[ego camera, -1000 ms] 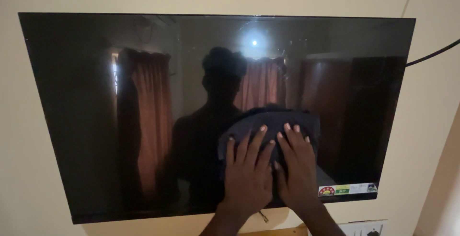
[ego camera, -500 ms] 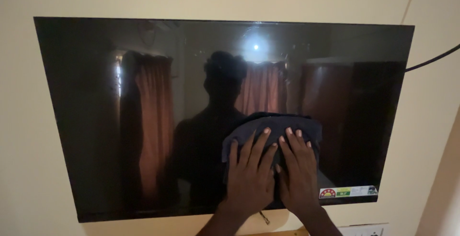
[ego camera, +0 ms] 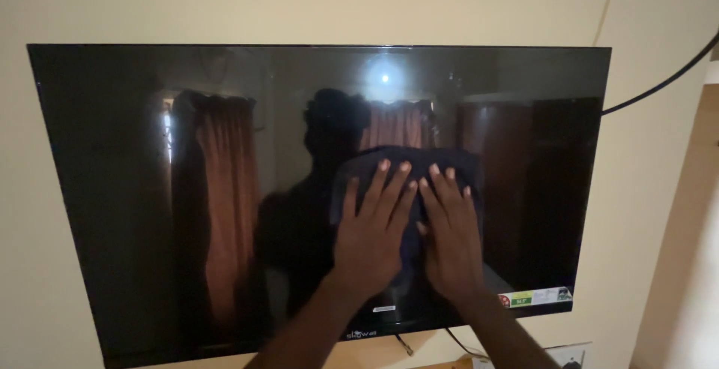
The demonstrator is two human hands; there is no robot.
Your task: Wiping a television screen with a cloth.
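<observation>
A wide, flat black television screen (ego camera: 150, 189) hangs on a pale cream wall (ego camera: 337, 2). Both hands lie side by side on a dark blue-grey cloth (ego camera: 457, 163) that is spread flat against the glass, a little right of the screen's middle and in its lower half. The left hand (ego camera: 371, 238) presses the cloth with its palm down and its fingers fanned upward; the right hand (ego camera: 449, 242) lies just beside it in the same way, the two touching or nearly touching along the inner fingers. Neither hand grips the cloth; both are open and flat on it. The cloth's upper edge shows above the fingertips.

A small coloured sticker (ego camera: 533, 298) sits in the screen's lower right corner, just right of the right wrist. A black cable (ego camera: 659, 84) runs from the screen's right edge up across the wall. Below the screen's bottom edge a white wall socket plate (ego camera: 567, 354) is partly in view.
</observation>
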